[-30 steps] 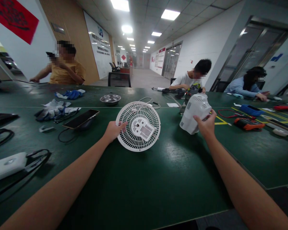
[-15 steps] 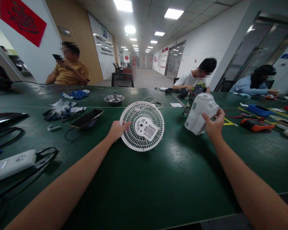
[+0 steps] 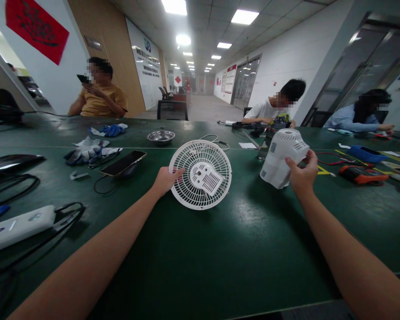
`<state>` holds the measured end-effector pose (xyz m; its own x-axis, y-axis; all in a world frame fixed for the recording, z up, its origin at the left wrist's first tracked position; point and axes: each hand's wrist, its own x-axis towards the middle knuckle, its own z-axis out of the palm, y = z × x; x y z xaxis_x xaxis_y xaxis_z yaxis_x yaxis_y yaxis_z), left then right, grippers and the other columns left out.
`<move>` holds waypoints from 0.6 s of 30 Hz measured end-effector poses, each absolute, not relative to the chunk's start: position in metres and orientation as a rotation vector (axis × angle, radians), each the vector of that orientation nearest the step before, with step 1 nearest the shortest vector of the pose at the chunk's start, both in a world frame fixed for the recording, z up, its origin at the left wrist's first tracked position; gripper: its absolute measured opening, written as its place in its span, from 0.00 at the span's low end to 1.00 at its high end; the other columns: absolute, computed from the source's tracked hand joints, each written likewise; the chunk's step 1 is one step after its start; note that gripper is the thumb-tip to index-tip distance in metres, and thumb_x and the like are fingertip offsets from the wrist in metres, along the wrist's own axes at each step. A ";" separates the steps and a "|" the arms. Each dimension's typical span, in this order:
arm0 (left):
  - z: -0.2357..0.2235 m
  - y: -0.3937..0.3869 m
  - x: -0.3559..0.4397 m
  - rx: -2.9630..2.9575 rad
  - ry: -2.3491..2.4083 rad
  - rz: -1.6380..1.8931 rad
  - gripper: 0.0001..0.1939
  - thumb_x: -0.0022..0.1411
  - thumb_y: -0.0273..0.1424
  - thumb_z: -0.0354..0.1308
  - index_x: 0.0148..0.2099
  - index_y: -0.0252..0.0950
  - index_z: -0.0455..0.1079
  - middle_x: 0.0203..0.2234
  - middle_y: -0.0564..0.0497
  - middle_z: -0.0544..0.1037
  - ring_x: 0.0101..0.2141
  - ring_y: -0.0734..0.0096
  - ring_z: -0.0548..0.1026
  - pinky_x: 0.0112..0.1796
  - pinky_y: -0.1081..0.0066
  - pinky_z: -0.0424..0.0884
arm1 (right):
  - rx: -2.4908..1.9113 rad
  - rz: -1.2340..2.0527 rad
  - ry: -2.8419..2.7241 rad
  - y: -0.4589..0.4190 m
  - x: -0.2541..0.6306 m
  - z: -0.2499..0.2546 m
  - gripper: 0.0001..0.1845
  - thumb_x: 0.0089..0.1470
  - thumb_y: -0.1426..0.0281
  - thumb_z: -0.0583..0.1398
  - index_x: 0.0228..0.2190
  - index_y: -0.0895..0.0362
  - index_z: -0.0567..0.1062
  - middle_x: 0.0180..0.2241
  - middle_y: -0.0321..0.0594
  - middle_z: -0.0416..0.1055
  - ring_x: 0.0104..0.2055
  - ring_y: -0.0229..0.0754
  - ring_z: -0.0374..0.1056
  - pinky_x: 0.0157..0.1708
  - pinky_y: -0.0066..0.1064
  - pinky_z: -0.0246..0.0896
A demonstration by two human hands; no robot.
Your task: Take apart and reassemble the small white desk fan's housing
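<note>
My left hand (image 3: 166, 180) grips the left rim of a round white fan grille (image 3: 220, 162), thumb over the front and the other fingers behind it. The grille is tilted toward me, showing a slotted plate at its centre. On the right, my right hand (image 3: 302, 171) is closed around the side of a white plastic housing (image 3: 276, 155) with vent slots near its top. The housing leans a little. Whether its lower end touches the table cannot be made out. A thin white cable (image 3: 213, 137) lies behind the grille.
Left on the green table (image 3: 200, 258) lie a phone (image 3: 125, 163), work gloves (image 3: 86, 151) and a white power strip (image 3: 23, 226). A metal bowl (image 3: 161, 137) sits behind. To the right are an orange multimeter (image 3: 363, 174) and blue tray (image 3: 366, 154). Several people sit across the table.
The whole view has shifted slightly, so things appear a little further right. Both hands keep their hold on the grille and the housing, with no other clear movement.
</note>
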<state>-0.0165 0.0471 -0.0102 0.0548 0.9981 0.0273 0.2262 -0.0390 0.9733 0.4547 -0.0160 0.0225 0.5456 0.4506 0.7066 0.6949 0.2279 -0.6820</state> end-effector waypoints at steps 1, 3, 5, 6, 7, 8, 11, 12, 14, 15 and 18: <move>-0.011 0.047 -0.017 1.432 1.315 1.079 0.11 0.60 0.35 0.66 0.40 0.32 0.78 0.32 0.44 0.84 0.31 0.60 0.83 0.34 0.63 0.80 | -1.401 -0.230 -1.062 -0.016 0.455 0.023 0.38 0.47 0.58 0.67 0.57 0.56 0.65 0.54 0.55 0.69 0.51 0.57 0.68 0.47 0.44 0.63; -0.012 0.048 -0.018 1.448 1.301 1.077 0.12 0.61 0.36 0.66 0.41 0.32 0.77 0.33 0.43 0.84 0.32 0.59 0.83 0.34 0.62 0.80 | -1.389 -0.243 -1.044 -0.017 0.455 0.023 0.38 0.46 0.58 0.67 0.56 0.56 0.65 0.53 0.55 0.70 0.50 0.57 0.68 0.47 0.44 0.63; -0.013 0.048 -0.018 1.459 1.286 1.074 0.12 0.61 0.36 0.66 0.42 0.32 0.77 0.34 0.43 0.84 0.33 0.59 0.83 0.34 0.62 0.80 | -1.375 -0.231 -1.038 -0.017 0.457 0.023 0.38 0.46 0.59 0.67 0.56 0.57 0.65 0.52 0.55 0.70 0.49 0.56 0.69 0.46 0.44 0.63; -0.014 0.048 -0.019 1.463 1.275 1.072 0.13 0.61 0.36 0.65 0.43 0.32 0.77 0.34 0.43 0.84 0.33 0.58 0.83 0.34 0.62 0.80 | -1.371 -0.216 -1.045 -0.016 0.459 0.022 0.39 0.45 0.60 0.67 0.57 0.56 0.64 0.52 0.54 0.70 0.49 0.56 0.69 0.45 0.43 0.64; -0.014 0.049 -0.019 1.465 1.266 1.072 0.13 0.61 0.36 0.65 0.43 0.32 0.77 0.34 0.42 0.84 0.33 0.58 0.83 0.34 0.62 0.80 | -1.368 -0.198 -1.058 -0.015 0.460 0.022 0.40 0.45 0.60 0.67 0.58 0.55 0.63 0.52 0.53 0.70 0.48 0.55 0.70 0.44 0.43 0.65; -0.014 0.049 -0.019 1.466 1.259 1.072 0.13 0.61 0.36 0.65 0.43 0.32 0.77 0.35 0.42 0.84 0.33 0.59 0.83 0.34 0.62 0.80 | -1.368 -0.184 -1.074 -0.014 0.462 0.021 0.41 0.44 0.60 0.67 0.59 0.54 0.62 0.52 0.52 0.70 0.47 0.55 0.70 0.43 0.43 0.66; -0.014 0.048 -0.019 1.466 1.258 1.073 0.12 0.62 0.36 0.65 0.43 0.32 0.76 0.35 0.42 0.84 0.33 0.59 0.83 0.34 0.62 0.81 | -1.373 -0.174 -1.094 -0.011 0.467 0.020 0.45 0.41 0.58 0.69 0.59 0.52 0.61 0.51 0.48 0.70 0.47 0.54 0.70 0.43 0.45 0.67; -0.013 0.048 -0.019 1.467 1.260 1.069 0.13 0.62 0.36 0.65 0.43 0.32 0.76 0.34 0.42 0.84 0.33 0.59 0.83 0.35 0.62 0.81 | -1.378 -0.174 -1.092 -0.011 0.469 0.019 0.46 0.40 0.57 0.70 0.58 0.53 0.62 0.50 0.47 0.70 0.47 0.54 0.70 0.44 0.45 0.67; -0.013 0.047 -0.020 1.469 1.268 1.060 0.14 0.62 0.37 0.65 0.43 0.31 0.76 0.34 0.42 0.84 0.33 0.59 0.83 0.35 0.61 0.81 | -1.394 -0.175 -1.094 -0.011 0.471 0.019 0.45 0.40 0.55 0.71 0.57 0.54 0.64 0.49 0.47 0.71 0.46 0.53 0.70 0.44 0.45 0.67; -0.013 0.047 -0.020 1.468 1.272 1.059 0.14 0.61 0.37 0.65 0.43 0.31 0.76 0.34 0.43 0.84 0.33 0.59 0.83 0.35 0.61 0.81 | -1.402 -0.178 -1.102 -0.011 0.471 0.019 0.44 0.41 0.55 0.71 0.56 0.54 0.65 0.49 0.48 0.72 0.45 0.53 0.70 0.44 0.44 0.67; -0.014 0.049 -0.020 1.465 1.277 1.070 0.15 0.61 0.38 0.66 0.43 0.31 0.77 0.33 0.43 0.84 0.32 0.59 0.83 0.34 0.62 0.80 | -1.416 -0.222 -1.130 -0.013 0.470 0.019 0.39 0.45 0.54 0.69 0.55 0.55 0.67 0.50 0.50 0.72 0.45 0.51 0.70 0.43 0.43 0.66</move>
